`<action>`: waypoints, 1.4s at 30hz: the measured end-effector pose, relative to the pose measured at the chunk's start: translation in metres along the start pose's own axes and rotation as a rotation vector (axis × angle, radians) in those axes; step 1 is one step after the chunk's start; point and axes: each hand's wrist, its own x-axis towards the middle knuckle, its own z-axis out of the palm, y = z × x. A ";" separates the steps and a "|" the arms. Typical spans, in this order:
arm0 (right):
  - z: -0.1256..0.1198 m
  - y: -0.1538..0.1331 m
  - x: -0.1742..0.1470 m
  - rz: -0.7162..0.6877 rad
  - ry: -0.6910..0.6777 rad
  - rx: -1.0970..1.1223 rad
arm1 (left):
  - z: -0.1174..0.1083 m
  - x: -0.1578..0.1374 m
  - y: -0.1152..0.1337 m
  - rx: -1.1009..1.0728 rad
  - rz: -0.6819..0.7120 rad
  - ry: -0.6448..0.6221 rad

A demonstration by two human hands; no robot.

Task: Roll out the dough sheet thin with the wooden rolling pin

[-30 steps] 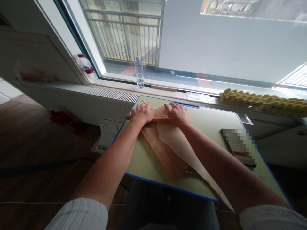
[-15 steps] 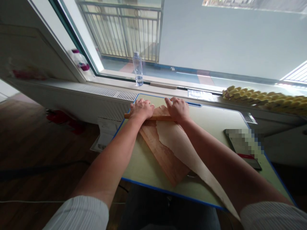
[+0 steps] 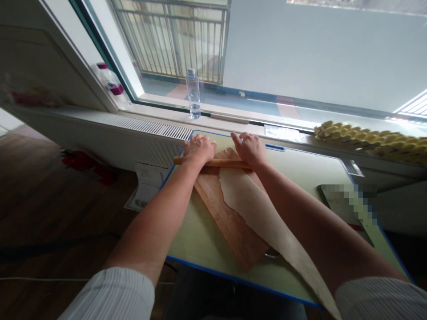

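Observation:
A wooden rolling pin (image 3: 228, 163) lies crosswise over the far part of a wooden cutting board (image 3: 228, 224). My left hand (image 3: 200, 150) rests over the pin near its left end, fingers bent forward across it. Toward the right end, my right hand (image 3: 252, 149) presses on the pin, with its index finger or thumb raised. A long pale sheet of dough (image 3: 256, 206) runs from under the pin, across the board and over the near table edge. My right forearm covers part of it. A metal board handle (image 3: 271, 255) shows partly beside the dough.
The blue-edged table (image 3: 300, 171) stands against a windowsill. A clear bottle (image 3: 193, 95), a purple-capped bottle (image 3: 110, 80) and stacked yellow egg trays (image 3: 363, 138) are along the window. A dark-edged flat device (image 3: 336, 200), partly pixelated, lies on the right.
The view has shifted slightly. Both hands stay on the rolling pin, which sits at about the same place on the board. The dough looks much the same.

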 end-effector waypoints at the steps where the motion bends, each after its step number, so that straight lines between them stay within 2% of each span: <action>1: 0.000 0.000 0.001 0.002 -0.002 -0.003 | 0.000 0.000 0.000 -0.002 -0.003 0.003; 13: -0.005 -0.002 -0.006 -0.024 0.037 -0.009 | 0.000 -0.007 0.000 -0.016 0.014 0.004; 18: -0.012 -0.004 -0.022 -0.007 -0.013 -0.022 | -0.002 -0.020 -0.001 -0.005 0.023 -0.010; 22: -0.019 -0.003 -0.041 -0.095 -0.092 -0.108 | -0.003 -0.033 -0.002 -0.014 0.000 -0.045; 25: -0.021 -0.002 -0.055 -0.137 -0.139 -0.133 | -0.001 -0.046 -0.002 -0.025 -0.001 -0.025; 29: -0.021 -0.003 -0.072 -0.012 -0.175 -0.078 | 0.000 -0.070 -0.002 -0.026 0.007 0.042; 31: -0.021 -0.004 -0.082 0.020 -0.163 -0.068 | 0.000 -0.081 -0.002 -0.024 0.015 0.066; 35: -0.024 -0.006 -0.106 -0.004 -0.127 -0.068 | -0.001 -0.104 -0.003 -0.024 0.038 0.083; 42: -0.037 -0.011 -0.165 -0.026 -0.043 -0.053 | -0.003 -0.154 -0.011 -0.029 0.113 0.109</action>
